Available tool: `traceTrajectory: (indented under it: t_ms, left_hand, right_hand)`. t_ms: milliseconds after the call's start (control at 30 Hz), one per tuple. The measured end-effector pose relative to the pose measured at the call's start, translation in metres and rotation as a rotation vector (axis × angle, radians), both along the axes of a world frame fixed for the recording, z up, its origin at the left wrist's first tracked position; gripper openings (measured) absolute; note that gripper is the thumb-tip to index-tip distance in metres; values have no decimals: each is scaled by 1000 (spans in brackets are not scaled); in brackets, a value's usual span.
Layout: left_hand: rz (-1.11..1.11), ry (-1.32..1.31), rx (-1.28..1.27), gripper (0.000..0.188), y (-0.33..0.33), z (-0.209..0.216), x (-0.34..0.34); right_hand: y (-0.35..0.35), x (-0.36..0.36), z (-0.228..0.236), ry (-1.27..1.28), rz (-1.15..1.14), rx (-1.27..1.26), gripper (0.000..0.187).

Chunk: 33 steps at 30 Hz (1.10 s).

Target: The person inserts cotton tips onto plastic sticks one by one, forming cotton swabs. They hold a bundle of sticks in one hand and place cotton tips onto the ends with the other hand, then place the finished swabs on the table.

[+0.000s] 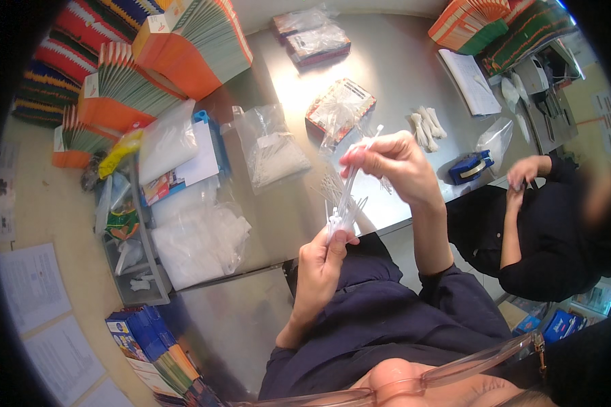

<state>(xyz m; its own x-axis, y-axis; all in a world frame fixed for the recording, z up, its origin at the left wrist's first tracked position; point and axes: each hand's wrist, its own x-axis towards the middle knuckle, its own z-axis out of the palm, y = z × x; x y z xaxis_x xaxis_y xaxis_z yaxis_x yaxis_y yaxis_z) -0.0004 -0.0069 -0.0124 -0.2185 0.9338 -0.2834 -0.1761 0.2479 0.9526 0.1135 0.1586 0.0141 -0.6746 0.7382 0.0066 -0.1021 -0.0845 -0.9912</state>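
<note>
My left hand [324, 256] is closed around the lower end of a bunch of thin white cable ties [347, 197], whose small heads and thin tails stick out above the fingers. Higher up, my right hand [402, 168] pinches the other end of the bunch between thumb and fingers. Behind my hands, loose white ties [328, 188] lie scattered on the metal table [265, 224]. To the left of them lies a clear plastic bag [275, 159] of similar white strips. Small tied white bundles [428, 127] rest to the right.
Plastic-wrapped boxes [341, 108] stand at the table's middle and back. Orange-sided stacks of folded packaging [190, 51] rise at the left, beside a grey tray [157, 288] and clear bags [200, 237]. A blue tape dispenser [470, 167] sits near a seated person [543, 230] at the right.
</note>
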Motion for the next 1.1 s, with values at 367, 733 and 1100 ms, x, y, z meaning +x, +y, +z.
traceTrajectory:
  t_ms: [367, 733, 1100]
  left_hand:
    - [240, -141, 3, 29, -5, -18, -32]
    - [56, -290, 70, 30, 7, 3, -12]
    - [-19, -69, 92, 38, 9, 18, 5]
  right_hand:
    - [7, 24, -244, -1018, -276, 342, 28]
    - [-21, 20, -35, -140, -138, -21, 38]
    - [-33, 5, 22, -287, 86, 409, 14]
